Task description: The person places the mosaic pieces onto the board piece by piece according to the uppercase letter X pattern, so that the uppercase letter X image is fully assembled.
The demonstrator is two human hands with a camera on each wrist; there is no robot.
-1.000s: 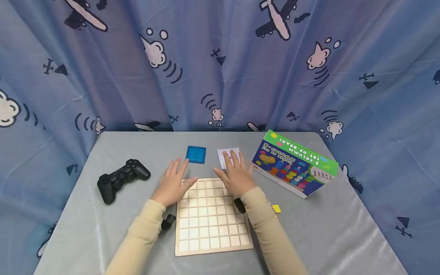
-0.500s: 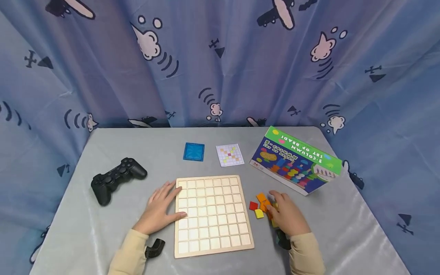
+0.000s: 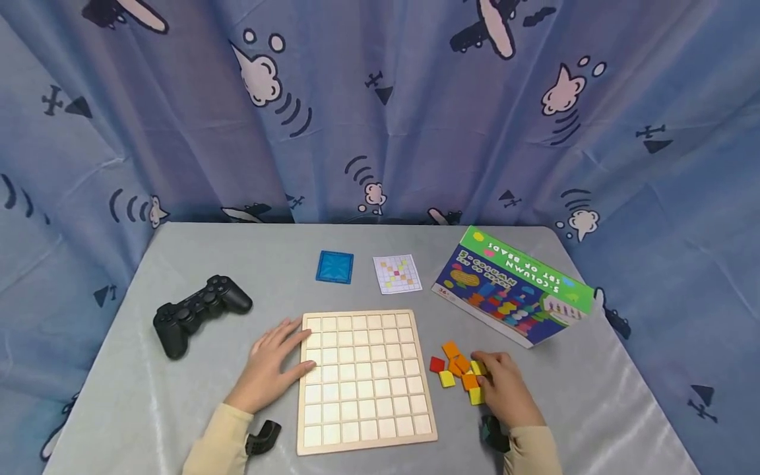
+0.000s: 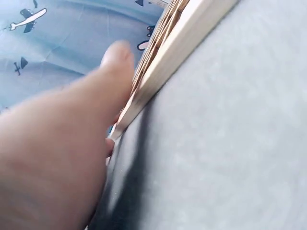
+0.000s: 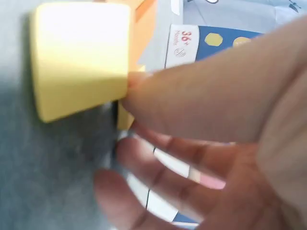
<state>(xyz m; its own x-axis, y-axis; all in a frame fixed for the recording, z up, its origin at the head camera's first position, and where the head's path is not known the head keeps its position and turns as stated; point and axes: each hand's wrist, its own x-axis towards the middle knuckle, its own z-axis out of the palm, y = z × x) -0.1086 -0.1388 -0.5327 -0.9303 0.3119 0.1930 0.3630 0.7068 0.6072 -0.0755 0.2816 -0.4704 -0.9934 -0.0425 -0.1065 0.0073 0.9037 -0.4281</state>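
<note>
From the head view, I see a square pale-wood grid board (image 3: pixel 365 382) lying flat on the silvery-grey cloth-covered table (image 3: pixel 119 409), low in the centre of the frame. The person's left hand (image 3: pixel 270 369) rests at its left side, fingers relaxed and thumb spread wide from them, the thumb's tip on the border. At the lower right, the right hand (image 3: pixel 505 389) bends over a small cluster of tiles, its thumb and forefinger drawn narrow round a square yellow tile (image 3: pixel 477 368). Beside it lie several square orange tiles (image 3: pixel 451 349), one square red tile (image 3: pixel 437 365) at the cluster's left, and other yellow ones. Above the board sit a square blue tray (image 3: pixel 335 267) and a white printed grid card (image 3: pixel 397 274); a black game controller (image 3: pixel 202 315) lies at left, and a green-and-blue cardboard box (image 3: pixel 513 284) at right.

The left wrist view has the thumb blurred at centre left, against the board's edge running toward the upper right.

In the right wrist view, the thumb meets the yellow tile left of centre, partly hidden; another yellow tile looms at upper left.
</note>
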